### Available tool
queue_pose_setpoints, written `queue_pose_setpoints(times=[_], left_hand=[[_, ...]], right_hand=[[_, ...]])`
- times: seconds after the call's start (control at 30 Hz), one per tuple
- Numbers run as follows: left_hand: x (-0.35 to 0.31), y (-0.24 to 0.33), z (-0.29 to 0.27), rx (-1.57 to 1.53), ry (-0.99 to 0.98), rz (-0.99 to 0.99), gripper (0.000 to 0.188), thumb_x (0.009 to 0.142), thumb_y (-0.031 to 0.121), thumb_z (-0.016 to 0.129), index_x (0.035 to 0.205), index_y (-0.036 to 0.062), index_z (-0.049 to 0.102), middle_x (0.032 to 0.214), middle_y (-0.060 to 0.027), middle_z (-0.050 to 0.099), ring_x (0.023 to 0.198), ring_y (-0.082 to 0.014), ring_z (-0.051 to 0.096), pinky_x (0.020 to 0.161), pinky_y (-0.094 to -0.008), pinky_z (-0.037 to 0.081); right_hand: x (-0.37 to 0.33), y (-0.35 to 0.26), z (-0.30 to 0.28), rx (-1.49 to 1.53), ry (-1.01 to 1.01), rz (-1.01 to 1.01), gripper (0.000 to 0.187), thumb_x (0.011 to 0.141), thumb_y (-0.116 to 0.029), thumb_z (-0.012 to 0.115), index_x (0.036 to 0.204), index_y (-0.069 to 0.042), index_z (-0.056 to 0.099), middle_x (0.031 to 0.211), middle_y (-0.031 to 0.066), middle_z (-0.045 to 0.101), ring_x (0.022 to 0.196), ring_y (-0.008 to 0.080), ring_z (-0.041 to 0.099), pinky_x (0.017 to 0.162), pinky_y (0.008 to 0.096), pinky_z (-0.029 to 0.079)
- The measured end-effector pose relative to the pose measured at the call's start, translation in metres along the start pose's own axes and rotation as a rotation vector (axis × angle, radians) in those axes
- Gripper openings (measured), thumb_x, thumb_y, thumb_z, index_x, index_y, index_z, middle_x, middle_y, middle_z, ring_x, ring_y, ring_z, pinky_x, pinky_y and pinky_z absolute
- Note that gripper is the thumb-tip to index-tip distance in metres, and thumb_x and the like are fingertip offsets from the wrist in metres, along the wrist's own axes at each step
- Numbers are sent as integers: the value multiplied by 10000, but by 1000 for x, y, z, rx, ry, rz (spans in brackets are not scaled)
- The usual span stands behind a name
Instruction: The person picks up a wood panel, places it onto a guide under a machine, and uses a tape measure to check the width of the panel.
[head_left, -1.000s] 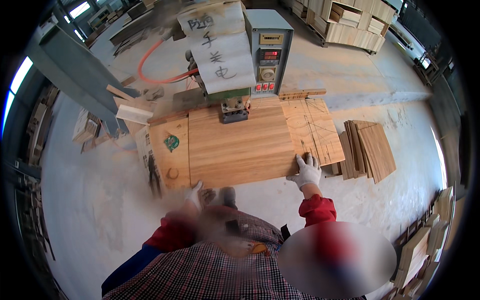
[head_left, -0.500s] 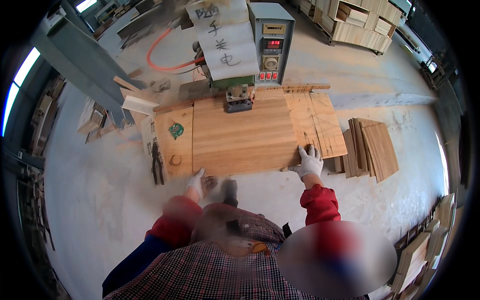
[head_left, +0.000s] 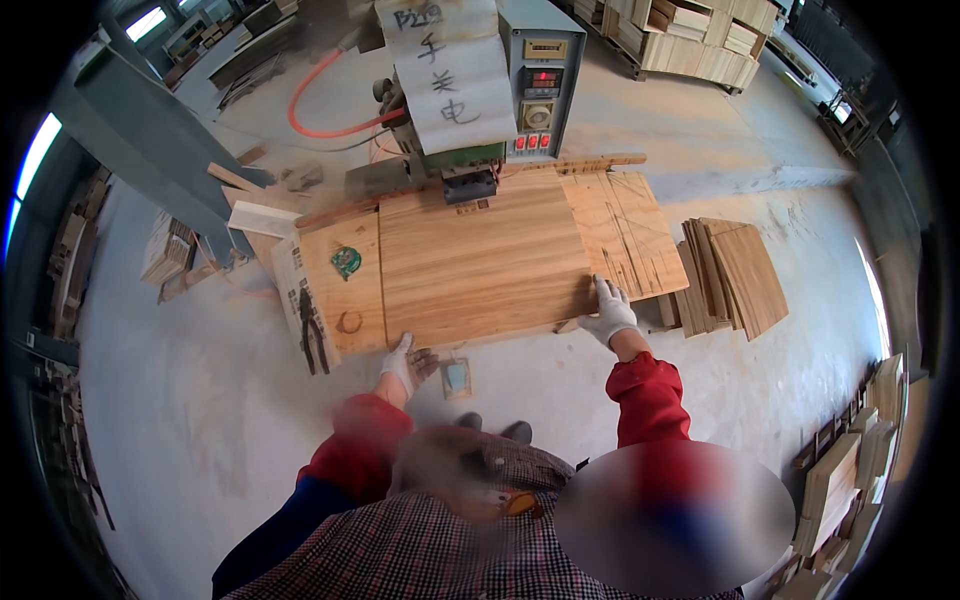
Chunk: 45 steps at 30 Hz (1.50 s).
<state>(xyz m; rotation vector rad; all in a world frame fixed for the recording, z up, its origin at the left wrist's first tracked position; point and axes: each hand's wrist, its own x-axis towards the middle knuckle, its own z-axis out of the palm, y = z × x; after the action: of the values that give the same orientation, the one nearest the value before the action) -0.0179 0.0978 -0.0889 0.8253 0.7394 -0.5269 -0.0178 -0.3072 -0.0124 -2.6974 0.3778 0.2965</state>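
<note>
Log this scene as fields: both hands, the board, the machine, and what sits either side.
Left hand: at board near left corner
Right hand: at near right corner, fingers spread
Board: flat; dark marks near far edge
Machine: dark block over board; contact unclear
Left side: pliers, green item
Right side: stacked boards

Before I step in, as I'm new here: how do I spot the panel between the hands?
Find the grey control box with red switches. In front of it lies a wide wooden panel, the left hand and right hand at its near corners. Its browner, striped grain sets it apart from the paler, scratched board on its right.
</note>
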Motion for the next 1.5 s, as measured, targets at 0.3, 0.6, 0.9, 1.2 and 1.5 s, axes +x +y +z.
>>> queue_pose_setpoints(times=[0.3,0.6,0.9,1.2,1.5], left_hand=[[-14,-1,10,38,68,-32,512,805,468,562,999,1,486,869,-130,579,738,-263,600,675,-405,535],[-17,-12,15,30,-9,-133,463,813,430,574,1001,17,482,874,-130,564,764,-245,578,686,-338,528],[-29,-50,15,501,-236,-288,306,836,342,571,966,74,504,783,-108,597,709,-240,606,650,-346,529],[-20,-142,121,945,-584,-473,188,846,228,548,948,76,505,844,-94,593,715,-246,601,660,-380,527],[-32,-221,148,1395,-850,-538,195,855,156,519,1026,78,470,882,-107,558,731,-247,591,658,-388,524]], right_hand=[[-19,-45,5,-167,25,104,871,654,-299,681,1373,-151,211,1410,129,241,1294,318,223,979,426,318],[-50,-24,32,-102,144,174,702,701,-260,609,1312,-84,312,1340,198,315,1205,345,349,947,393,353],[-264,75,67,619,278,881,606,766,-458,579,1109,35,499,943,200,603,855,286,601,750,367,464],[-476,-31,179,2305,678,916,523,788,-283,637,1211,-49,437,1137,93,541,1028,206,544,867,371,465],[-494,47,339,2327,1803,1526,390,769,-171,652,1110,-73,489,995,96,581,873,267,591,713,437,527]])
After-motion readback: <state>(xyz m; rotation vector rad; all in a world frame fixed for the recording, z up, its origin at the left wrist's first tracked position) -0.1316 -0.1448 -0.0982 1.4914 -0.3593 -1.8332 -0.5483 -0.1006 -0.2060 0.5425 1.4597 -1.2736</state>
